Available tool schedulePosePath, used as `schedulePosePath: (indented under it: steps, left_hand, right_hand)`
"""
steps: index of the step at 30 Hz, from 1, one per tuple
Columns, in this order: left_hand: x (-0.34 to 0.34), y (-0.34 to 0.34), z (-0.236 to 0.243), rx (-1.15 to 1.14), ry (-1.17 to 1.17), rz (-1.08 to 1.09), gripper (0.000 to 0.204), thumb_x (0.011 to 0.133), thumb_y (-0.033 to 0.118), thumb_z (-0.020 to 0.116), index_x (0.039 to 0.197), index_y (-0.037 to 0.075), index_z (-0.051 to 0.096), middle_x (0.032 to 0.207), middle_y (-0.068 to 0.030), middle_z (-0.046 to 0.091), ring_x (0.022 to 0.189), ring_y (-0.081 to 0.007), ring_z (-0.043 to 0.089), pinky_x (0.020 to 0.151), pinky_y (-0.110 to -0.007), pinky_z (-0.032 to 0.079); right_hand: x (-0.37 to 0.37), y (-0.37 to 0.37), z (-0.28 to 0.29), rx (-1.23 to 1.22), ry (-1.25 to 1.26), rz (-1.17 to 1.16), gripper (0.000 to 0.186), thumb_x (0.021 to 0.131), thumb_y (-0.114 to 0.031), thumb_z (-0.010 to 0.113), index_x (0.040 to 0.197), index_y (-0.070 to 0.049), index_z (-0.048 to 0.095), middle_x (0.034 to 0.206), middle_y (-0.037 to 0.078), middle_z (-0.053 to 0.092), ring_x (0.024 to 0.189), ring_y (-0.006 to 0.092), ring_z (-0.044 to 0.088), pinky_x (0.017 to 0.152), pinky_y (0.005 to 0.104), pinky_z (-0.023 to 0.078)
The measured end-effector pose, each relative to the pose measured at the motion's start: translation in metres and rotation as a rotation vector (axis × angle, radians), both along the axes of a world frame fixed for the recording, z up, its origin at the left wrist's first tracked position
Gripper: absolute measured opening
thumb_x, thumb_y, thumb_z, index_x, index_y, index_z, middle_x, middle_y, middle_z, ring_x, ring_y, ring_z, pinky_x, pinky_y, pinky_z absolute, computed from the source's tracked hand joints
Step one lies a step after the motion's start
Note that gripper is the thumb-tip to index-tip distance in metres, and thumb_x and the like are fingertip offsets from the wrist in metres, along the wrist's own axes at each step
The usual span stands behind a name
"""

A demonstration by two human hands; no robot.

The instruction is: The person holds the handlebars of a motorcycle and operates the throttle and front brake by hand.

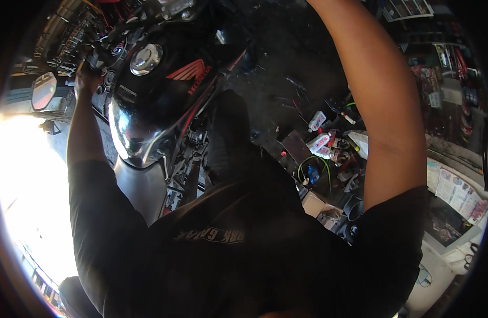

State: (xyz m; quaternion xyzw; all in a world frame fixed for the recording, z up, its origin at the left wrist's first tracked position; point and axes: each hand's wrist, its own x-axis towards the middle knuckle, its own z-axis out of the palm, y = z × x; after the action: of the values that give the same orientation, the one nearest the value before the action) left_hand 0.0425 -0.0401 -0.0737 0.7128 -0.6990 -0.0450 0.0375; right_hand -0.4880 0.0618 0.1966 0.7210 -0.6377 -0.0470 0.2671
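Observation:
A black motorcycle stands at my left, its glossy fuel tank marked with red and fitted with a silver filler cap. My left arm stretches forward along the tank's left side. My left hand is closed round the dark end of the handlebar, though shade hides most of its fingers. Just left of that hand is a round-edged mirror. My right arm reaches forward and leaves the picture at the top edge, so the right hand and anything it touches are out of sight.
On the floor at right lie white bottles, a green cable, a blue item and an open cardboard box. Hand tools hang at the far left. Shelves with packages line the right side.

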Motion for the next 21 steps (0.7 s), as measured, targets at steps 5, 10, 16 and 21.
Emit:
schedulePosePath:
  steps: [5, 10, 16, 21]
  left_hand:
    - [-0.007, 0.005, 0.005, -0.029, -0.004, -0.003, 0.053, 0.084, 0.044, 0.069, 0.123, 0.007, 0.065, 0.125, -0.0283, 0.067, 0.118, -0.0466, 0.064, 0.097, -0.054, 0.052]
    - [0.002, -0.001, -0.008, -0.072, 0.016, -0.026, 0.061, 0.087, 0.049, 0.068, 0.133, 0.009, 0.063, 0.129, -0.0277, 0.066, 0.121, -0.0466, 0.062, 0.101, -0.053, 0.052]
    - [0.012, 0.001, -0.013, -0.066, -0.119, -0.102, 0.052, 0.091, 0.046, 0.066, 0.133, 0.017, 0.065, 0.129, -0.0231, 0.066, 0.119, -0.0434, 0.064, 0.099, -0.051, 0.053]
    - [-0.005, 0.016, 0.001, -0.037, -0.195, -0.123, 0.049, 0.092, 0.042, 0.064, 0.134, 0.017, 0.065, 0.130, -0.0209, 0.066, 0.120, -0.0404, 0.063, 0.100, -0.049, 0.053]
  right_hand:
    - [0.013, 0.000, 0.027, 0.259, -0.082, -0.245, 0.030, 0.085, -0.016, 0.070, 0.111, -0.004, 0.079, 0.118, 0.019, 0.075, 0.112, 0.0342, 0.072, 0.091, 0.0461, 0.059]
    - [0.024, 0.004, 0.027, 0.244, -0.034, -0.266, 0.030, 0.084, -0.014, 0.070, 0.112, -0.004, 0.078, 0.120, 0.019, 0.075, 0.113, 0.0352, 0.072, 0.092, 0.0465, 0.059]
    - [0.023, 0.004, 0.022, 0.177, -0.068, -0.298, 0.032, 0.081, -0.007, 0.067, 0.111, 0.000, 0.076, 0.120, 0.024, 0.072, 0.115, 0.0403, 0.069, 0.092, 0.0495, 0.058]
    - [0.042, -0.019, 0.016, 0.167, 0.052, -0.600, 0.029, 0.077, -0.008, 0.070, 0.103, 0.002, 0.076, 0.108, 0.025, 0.075, 0.106, 0.0390, 0.073, 0.086, 0.0500, 0.059]
